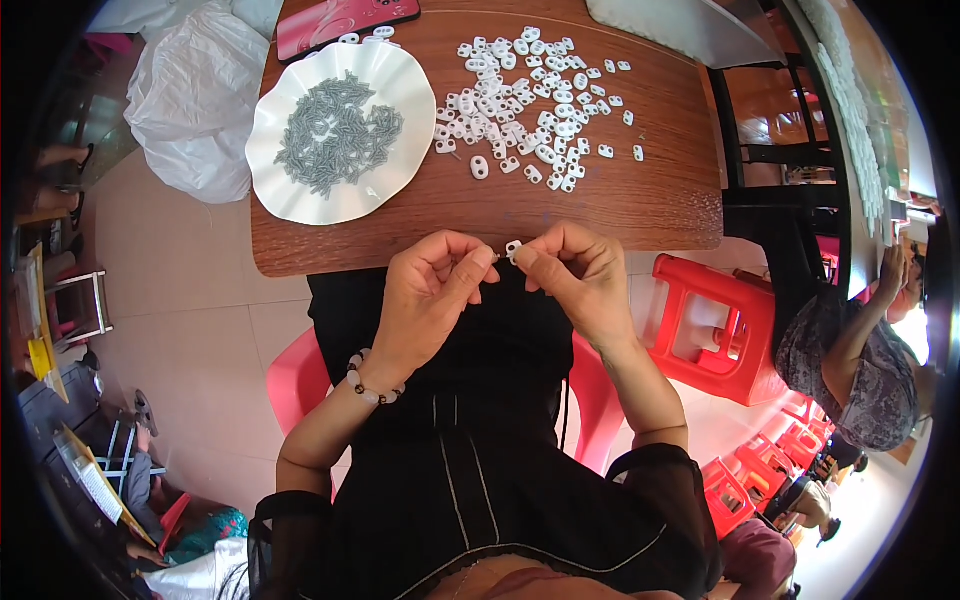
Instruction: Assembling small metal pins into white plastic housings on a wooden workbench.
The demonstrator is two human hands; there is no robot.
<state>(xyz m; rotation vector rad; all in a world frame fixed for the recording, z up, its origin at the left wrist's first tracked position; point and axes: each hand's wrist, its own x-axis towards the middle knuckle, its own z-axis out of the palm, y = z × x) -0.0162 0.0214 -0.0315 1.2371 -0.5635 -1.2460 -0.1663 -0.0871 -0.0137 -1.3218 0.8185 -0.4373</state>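
Note:
Above the near edge of the table, my right hand (588, 280) pinches a small white plastic piece with a dark hole (512, 246) between thumb and forefinger. Close beside it, the thumb and forefinger of my left hand (425, 292) are pressed together; a tiny tip shows there, too small to name. The fingertips of both hands nearly meet. Beyond my left hand stands a white wavy-rimmed plate (412, 180) holding a heap of small grey rod-shaped pieces (335, 135). Many more white plastic pieces with holes (510, 100) lie scattered to the right of the plate.
A pink phone (345, 25) lies behind the plate on the brown wooden table (640, 210). Left of the table sits a white plastic bag (190, 110). Red stools (715, 330) stand at the right, where another person (850, 365) sits.

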